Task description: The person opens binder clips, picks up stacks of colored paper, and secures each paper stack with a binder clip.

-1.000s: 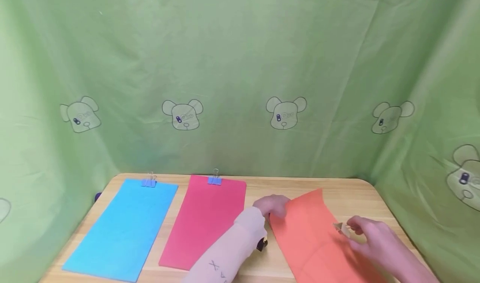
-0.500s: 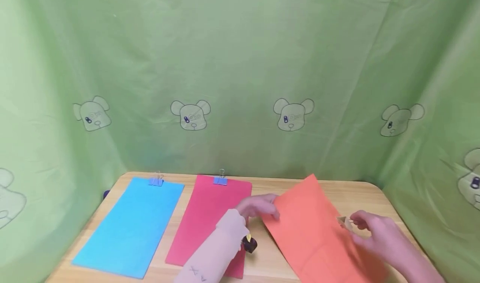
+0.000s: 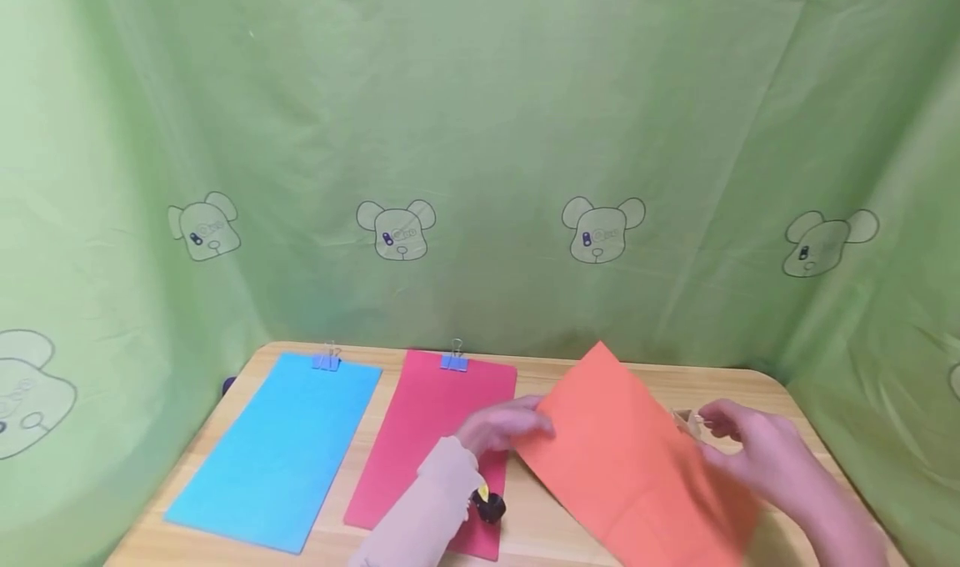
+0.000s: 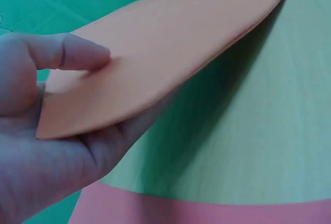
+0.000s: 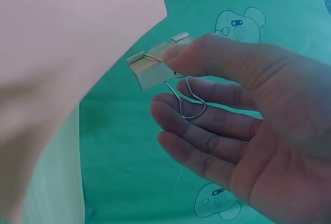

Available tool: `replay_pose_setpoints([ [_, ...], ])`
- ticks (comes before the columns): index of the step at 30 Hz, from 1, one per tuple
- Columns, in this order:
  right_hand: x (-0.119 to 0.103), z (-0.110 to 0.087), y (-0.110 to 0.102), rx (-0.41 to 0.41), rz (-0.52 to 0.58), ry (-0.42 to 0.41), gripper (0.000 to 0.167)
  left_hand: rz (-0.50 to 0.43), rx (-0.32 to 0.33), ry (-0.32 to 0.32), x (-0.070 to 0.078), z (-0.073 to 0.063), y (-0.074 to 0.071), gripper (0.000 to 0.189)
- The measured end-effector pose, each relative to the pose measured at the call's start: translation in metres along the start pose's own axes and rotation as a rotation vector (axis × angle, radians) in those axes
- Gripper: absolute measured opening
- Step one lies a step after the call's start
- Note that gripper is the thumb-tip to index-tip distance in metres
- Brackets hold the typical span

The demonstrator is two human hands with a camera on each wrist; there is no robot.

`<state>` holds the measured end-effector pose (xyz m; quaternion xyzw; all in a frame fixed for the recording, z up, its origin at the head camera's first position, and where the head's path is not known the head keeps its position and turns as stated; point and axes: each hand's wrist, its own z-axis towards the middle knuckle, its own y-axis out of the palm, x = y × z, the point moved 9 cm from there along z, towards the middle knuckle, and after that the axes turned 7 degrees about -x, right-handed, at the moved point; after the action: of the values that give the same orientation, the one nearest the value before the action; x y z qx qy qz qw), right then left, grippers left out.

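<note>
My left hand (image 3: 501, 427) grips the far left edge of a stack of orange paper (image 3: 615, 446). In the left wrist view, the thumb (image 4: 85, 53) lies on top of the stack (image 4: 160, 48) and the other fingers are beneath it, with that end bent up off the wooden table. Beside the stack's right edge, my right hand (image 3: 757, 450) pinches a pale gold binder clip (image 5: 155, 69) by thumb and fingers. One of its wire handles (image 5: 194, 115) hangs against the fingers in the right wrist view. The clip's mouth faces the paper, apart from it.
Left on the wooden table (image 3: 555, 542) lies blue paper (image 3: 277, 450) with a blue binder clip (image 3: 326, 362). Between it and the orange stack is red paper (image 3: 420, 442) with another blue clip (image 3: 454, 362), partly under my left arm. A green curtain (image 3: 495, 133) surrounds the table.
My left hand has drawn left over the red paper, swinging the orange stack's far end left and raising it. The right hand stays at its right side with the clip. The head view has turned slightly left.
</note>
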<state>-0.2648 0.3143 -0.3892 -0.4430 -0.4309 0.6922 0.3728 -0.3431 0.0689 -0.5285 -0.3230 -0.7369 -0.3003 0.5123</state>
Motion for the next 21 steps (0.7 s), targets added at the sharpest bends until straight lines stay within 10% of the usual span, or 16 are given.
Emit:
replay_pose_setpoints([
  [21, 0.002, 0.006, 0.004, 0.074, 0.120, 0.047, 0.030, -0.311, 0.026, 0.040, -0.030, -0.008, -0.003, 0.074],
])
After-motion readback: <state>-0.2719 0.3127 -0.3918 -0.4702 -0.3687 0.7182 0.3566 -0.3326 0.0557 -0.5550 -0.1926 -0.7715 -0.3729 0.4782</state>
